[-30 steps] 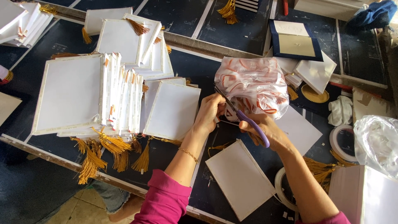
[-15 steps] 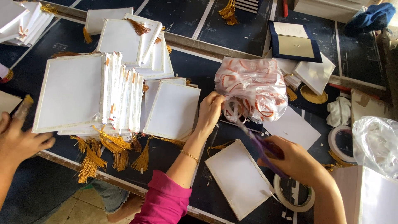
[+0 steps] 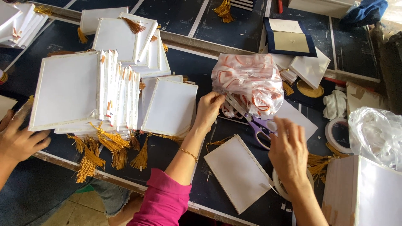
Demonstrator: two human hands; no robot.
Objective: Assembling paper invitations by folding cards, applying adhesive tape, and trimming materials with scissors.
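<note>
My left hand (image 3: 208,109) reaches across the dark table and pinches a white strip (image 3: 233,103) that comes out of a clear plastic bag (image 3: 247,81) full of orange and white ribbon. My right hand (image 3: 289,151) hovers with its fingers spread just right of purple-handled scissors (image 3: 260,128). The scissors lie on the table below the bag, and the hand grips nothing. A white card (image 3: 238,172) lies flat between my two forearms.
A stack of white cards with gold tassels (image 3: 96,96) fills the left side, with another person's hand (image 3: 19,141) at its left edge. Tape rolls (image 3: 335,134) and a crumpled clear bag (image 3: 374,129) lie at the right, near a white box (image 3: 364,192).
My right hand drew the scissors back from the bag, set them on the table and opened beside them. Another person's hand came in at the far left. My left hand stayed at the bag.
</note>
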